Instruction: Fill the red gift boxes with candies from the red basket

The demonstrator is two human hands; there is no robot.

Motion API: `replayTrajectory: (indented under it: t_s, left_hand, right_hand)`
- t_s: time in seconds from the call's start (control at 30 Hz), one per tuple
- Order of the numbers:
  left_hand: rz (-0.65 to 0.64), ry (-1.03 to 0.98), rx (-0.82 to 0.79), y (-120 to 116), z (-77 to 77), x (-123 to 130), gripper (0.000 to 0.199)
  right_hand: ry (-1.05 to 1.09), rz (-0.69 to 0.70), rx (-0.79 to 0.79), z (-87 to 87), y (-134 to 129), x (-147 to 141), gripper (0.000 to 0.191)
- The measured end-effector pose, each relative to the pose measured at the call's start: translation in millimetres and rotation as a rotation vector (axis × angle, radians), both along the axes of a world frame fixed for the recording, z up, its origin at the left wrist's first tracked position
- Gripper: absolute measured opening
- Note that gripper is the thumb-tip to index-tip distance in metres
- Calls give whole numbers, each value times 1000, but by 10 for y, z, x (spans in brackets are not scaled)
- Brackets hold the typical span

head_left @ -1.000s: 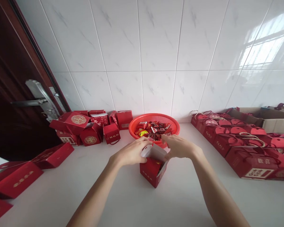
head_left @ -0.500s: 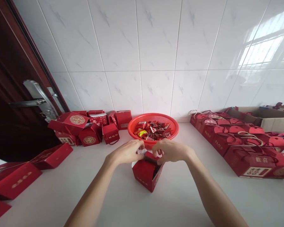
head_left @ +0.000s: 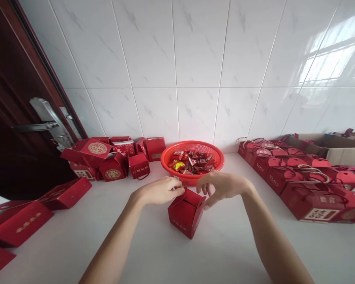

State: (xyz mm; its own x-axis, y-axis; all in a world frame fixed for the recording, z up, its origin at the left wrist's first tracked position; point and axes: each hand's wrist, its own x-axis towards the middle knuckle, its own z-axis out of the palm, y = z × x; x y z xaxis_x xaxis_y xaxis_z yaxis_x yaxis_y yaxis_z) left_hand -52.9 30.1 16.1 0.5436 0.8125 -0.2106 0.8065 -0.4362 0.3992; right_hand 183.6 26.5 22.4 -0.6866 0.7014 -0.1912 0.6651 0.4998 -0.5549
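Note:
A small red gift box (head_left: 183, 215) stands on the white tabletop in front of me, its top flaps folded inward over the opening. My left hand (head_left: 162, 190) is at the box's upper left edge, thumb and fingers closed on a flap there. On the other side, my right hand (head_left: 220, 187) hovers with curled, parted fingers, the thumb close to the right flap; whether it touches is hard to tell. Just behind the box sits a red plastic basket (head_left: 192, 179) of wrapped candies (head_left: 195, 161). The inside of the box is mostly hidden.
Rows of red handled boxes (head_left: 290, 177) stand at the right, with a cardboard carton (head_left: 346, 152) behind them. Several open red boxes (head_left: 112, 169) are heaped at the back left, and more (head_left: 23, 221) lie along the left edge. A dark door (head_left: 23, 118) adjoins the tiled wall.
The box's top flaps have folded down, covering the opening seen before. My right hand has moved slightly right, off the flap, and its fingers have spread; my left hand stays at the left edge.

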Motion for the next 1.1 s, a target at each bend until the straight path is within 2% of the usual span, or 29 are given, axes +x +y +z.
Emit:
replayTrajectory:
  t_s: [0.17,0.37,0.6,1.1]
  left_hand:
    - [-42,14,-64,55,-67,-30,29]
    - [-73,-14,-107,75,-93,-32,26]
    - [-96,-24,-121,40,-68,30,24]
    - [-114,-42,-144,45,-45,3,30]
  right_hand:
    - [-14,-38,67,-74,20,-127,16]
    - [-67,-3,132,-189,33,-366,21]
    - [-43,112,153,-255,74,-423,24]
    - [-67,141,205,-352,145,-474,14]
